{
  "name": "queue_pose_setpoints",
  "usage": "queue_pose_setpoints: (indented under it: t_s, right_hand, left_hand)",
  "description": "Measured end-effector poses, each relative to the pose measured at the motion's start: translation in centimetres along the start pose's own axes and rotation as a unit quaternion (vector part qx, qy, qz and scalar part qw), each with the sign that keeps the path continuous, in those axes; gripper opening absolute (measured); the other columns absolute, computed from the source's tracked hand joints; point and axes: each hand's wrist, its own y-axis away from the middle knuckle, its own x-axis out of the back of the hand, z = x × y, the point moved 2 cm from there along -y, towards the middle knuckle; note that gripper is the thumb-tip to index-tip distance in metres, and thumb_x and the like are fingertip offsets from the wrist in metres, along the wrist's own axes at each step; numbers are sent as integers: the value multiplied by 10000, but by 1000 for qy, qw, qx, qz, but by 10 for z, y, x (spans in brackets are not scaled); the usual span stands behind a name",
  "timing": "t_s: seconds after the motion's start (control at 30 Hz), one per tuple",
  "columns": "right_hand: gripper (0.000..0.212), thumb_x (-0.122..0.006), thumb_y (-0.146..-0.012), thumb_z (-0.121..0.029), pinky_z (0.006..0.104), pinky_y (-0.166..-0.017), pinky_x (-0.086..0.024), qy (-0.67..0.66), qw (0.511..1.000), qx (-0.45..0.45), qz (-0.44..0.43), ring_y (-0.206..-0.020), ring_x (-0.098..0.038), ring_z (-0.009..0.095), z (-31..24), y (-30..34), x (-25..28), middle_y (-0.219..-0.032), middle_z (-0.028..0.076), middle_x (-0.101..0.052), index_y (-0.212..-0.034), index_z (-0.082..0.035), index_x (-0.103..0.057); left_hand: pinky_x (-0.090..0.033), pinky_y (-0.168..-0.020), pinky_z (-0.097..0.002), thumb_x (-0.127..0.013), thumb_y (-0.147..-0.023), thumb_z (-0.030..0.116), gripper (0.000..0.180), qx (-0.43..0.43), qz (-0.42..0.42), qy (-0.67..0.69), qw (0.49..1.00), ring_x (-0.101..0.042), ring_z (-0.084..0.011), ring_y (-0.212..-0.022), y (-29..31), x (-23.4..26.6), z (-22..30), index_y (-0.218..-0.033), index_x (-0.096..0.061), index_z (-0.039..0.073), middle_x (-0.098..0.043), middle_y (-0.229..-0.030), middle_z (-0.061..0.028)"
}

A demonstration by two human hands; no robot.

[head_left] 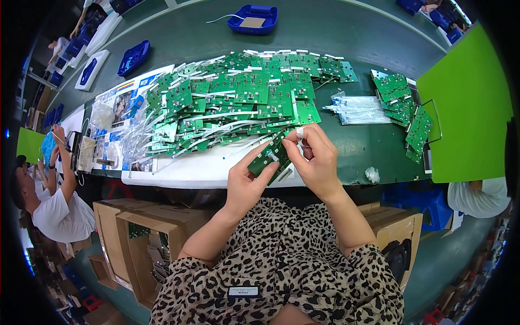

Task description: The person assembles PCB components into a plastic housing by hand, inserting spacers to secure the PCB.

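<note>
A green circuit board [261, 162] with a small pale part on its face is held tilted above the near edge of the bench. My left hand [248, 179] grips its near left side, thumb across the face. At the board's far right edge, the fingers of my right hand [314, 157] are pinched together, with a bit of white at their tips; what exactly they pinch is too small to make out. Just beyond both hands lies a wide heap of green circuit boards [252, 89], overlapping, with white flat cables [227, 115] trailing to the left.
Right of the heap lie a bundle of clear-wrapped cables [360, 110] and more boards [418, 130] beside a lime-green panel [466, 108]. Blue plastic housings [253, 20] sit farther back. Open cardboard boxes [122, 244] flank my lap. A person in white [62, 216] works at the left.
</note>
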Motion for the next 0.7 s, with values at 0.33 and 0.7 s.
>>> queue_pose_setpoints:
  t_s: [0.33, 0.7]
  right_hand:
    - [158, -504, -843, -12, 177, -499, -423, -183, 969, -149, -80, -608, -561, 78, -9, -2, 28, -743, 68, -634, -973, 14, -591]
    - [100, -574, -819, -81, 180, -434, -377, -175, 941, -176, -228, -520, -505, 37, 3, -4, 25, -657, 37, -602, -803, 17, -583]
  left_hand:
    - [-436, -815, -263, -645, -748, 42, 422, 132, 0, 165, 977, -554, -114, -904, -8, 30, 3, -1130, -481, -28, -588, -1002, -70]
    - [-430, -739, -223, -658, -739, 65, 321, 145, -58, 111, 981, -545, -74, -804, -3, 28, 8, -1020, -519, 0, -594, -898, -26]
